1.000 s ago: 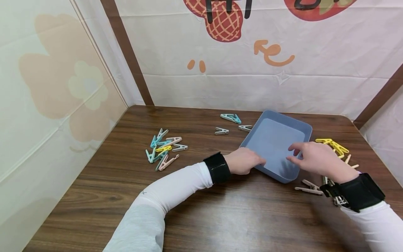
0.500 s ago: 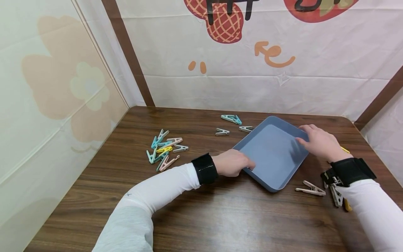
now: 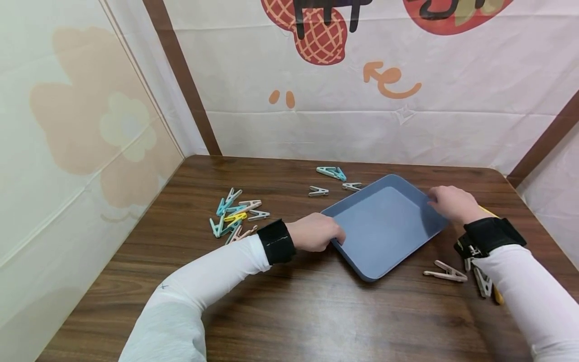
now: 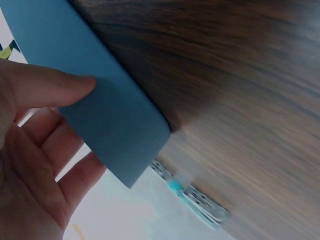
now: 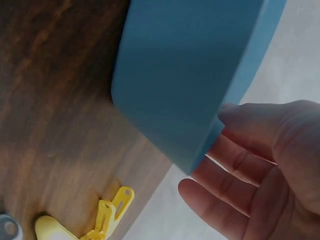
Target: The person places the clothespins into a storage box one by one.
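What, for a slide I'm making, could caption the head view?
Two hands grip a blue tray, with clothespins scattered on the brown table to either side.

Booth-like indoor corner, cartoon-printed white sheets for walls, wood-grain table against them

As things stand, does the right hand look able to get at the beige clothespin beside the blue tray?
Probably yes, once it lets go: the right hand holds the blue tray, but the beige clothespin lies on the table nearby, with nothing visible covering it.

Brown tbl; white backdrop w/ 2 orange ovals, pale flower L
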Demonstrator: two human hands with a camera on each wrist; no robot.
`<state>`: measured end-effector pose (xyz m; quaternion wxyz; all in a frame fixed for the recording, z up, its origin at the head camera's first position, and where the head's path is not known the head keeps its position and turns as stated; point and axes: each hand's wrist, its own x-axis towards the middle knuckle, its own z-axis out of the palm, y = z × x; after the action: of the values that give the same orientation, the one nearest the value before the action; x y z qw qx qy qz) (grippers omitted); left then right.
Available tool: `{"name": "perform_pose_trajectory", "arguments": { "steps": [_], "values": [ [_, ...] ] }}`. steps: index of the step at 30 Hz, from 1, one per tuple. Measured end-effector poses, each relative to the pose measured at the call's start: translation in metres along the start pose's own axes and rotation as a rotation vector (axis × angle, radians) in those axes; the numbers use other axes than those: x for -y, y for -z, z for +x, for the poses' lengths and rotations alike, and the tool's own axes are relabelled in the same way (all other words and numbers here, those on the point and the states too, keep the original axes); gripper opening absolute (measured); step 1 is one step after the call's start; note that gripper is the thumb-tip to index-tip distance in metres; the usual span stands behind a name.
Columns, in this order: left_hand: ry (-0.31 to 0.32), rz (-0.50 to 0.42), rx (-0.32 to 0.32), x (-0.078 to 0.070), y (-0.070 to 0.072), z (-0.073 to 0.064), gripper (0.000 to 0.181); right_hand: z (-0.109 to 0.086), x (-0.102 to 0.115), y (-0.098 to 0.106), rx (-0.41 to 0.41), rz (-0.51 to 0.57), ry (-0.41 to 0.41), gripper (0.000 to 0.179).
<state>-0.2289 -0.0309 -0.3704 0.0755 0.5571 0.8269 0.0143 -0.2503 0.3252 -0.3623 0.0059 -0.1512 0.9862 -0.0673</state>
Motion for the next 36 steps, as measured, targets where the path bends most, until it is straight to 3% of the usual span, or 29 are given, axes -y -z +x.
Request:
{"name": "perform_pose_trajectory", "arguments": {
  "steps": [4, 9, 16, 27, 36],
  "values": [
    [0.014, -0.011, 0.001, 0.006, 0.002, -0.009, 0.031, -0.001, 0.002, -0.003, 0.012, -0.002, -0.004, 0.006],
    [0.037, -0.001, -0.009, 0.019, 0.001, -0.017, 0.025, -0.005, 0.013, -0.004, 0.068, 0.013, -0.034, 0.01],
    [0.103, -0.014, -0.036, 0.039, 0.001, -0.025, 0.028, -0.017, 0.027, -0.007, 0.134, 0.063, -0.001, 0.017],
    [0.192, -0.12, -0.052, 0.065, 0.002, -0.029, 0.034, -0.036, 0.041, -0.01, 0.194, 0.164, 0.032, 0.015],
    [0.22, -0.194, -0.024, 0.073, 0.005, -0.027, 0.036, -0.046, 0.056, -0.013, 0.213, 0.141, 0.005, 0.028]
  ]
}}
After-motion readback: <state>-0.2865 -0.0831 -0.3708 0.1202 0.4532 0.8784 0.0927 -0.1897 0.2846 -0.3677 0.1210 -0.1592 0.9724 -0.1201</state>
